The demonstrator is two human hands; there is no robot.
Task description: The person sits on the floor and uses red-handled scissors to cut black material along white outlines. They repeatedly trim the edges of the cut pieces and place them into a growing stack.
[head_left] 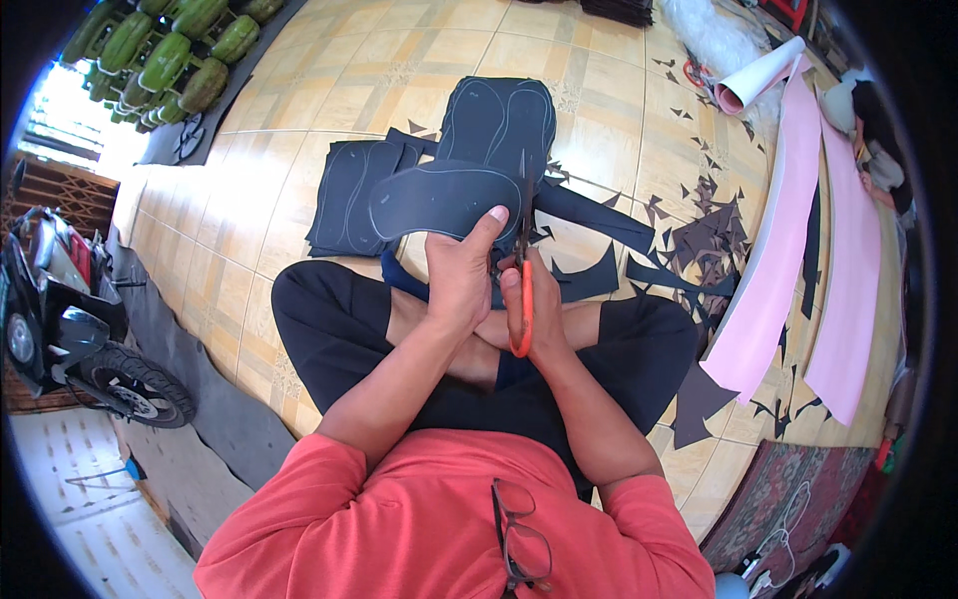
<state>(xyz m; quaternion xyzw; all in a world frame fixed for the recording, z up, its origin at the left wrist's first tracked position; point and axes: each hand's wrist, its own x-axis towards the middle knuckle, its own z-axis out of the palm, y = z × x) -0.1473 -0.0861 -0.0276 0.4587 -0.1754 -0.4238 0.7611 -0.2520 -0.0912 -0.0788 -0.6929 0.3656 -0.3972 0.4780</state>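
Between the thumb and fingers of my left hand (459, 280) is a black sole-shaped sheet (439, 198) with a pale outline drawn near its edge. My right hand (543, 304) is closed round the orange-handled scissors (526, 314). Their blades point away from me, along the right end of the held sheet; whether they bite into it I cannot tell. Just beyond lies a stack of black sheets (499, 115) marked with curved sole outlines. Another black stack (349, 195) sits to the left. Black offcut strips (594, 215) lie right of the scissors.
Dark triangular scraps (711, 235) litter the tiled floor on the right. Long pink sheets (763, 270) stretch beyond them, near a white roll (758, 75). At far left stand a motorcycle (90, 339) and piled green gas cylinders (165, 60). My crossed legs border the work closely.
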